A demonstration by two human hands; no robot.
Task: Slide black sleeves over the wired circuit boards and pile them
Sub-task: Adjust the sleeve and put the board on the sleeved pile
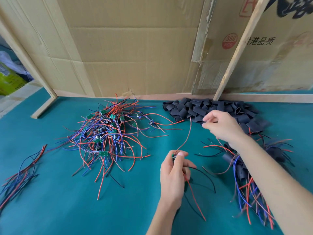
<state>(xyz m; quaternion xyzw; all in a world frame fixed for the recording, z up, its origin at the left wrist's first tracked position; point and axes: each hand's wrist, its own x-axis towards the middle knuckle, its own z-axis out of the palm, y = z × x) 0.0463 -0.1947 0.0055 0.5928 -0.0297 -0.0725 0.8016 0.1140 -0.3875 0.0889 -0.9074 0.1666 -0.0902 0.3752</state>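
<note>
- Here, at a green felt table point(50, 209), the left hand point(174, 173) pinches a small green board point(173, 156) between thumb and curled fingers, its red and black leads trailing toward six o'clock.
- At two o'clock from it, the right hand point(220, 126) closes fingertips on a black sleeve point(205, 122) at the near edge of the sleeve heap point(211, 109), which lies at one o'clock on the table against the cardboard wall point(135, 48).
- One red wire point(186, 138) arcs from the board up toward the heap.
- The unsleeved pile point(105, 131), a tangle of red, blue and black leads studded with boards, sits at eleven o'clock; the finished pile point(245, 167) lies at three o'clock under the right forearm.
- The board looks light and rigid, likely best held by its edges, clear of the solder joints; the leads appear thin, springy and apt to snag.
- The sleeves are flattened matte tubes, seemingly soft and thin-walled, so each probably needs squeezing open at the mouth before the board goes in.
- Loose wires point(20, 173) lie at nine o'clock.
</note>
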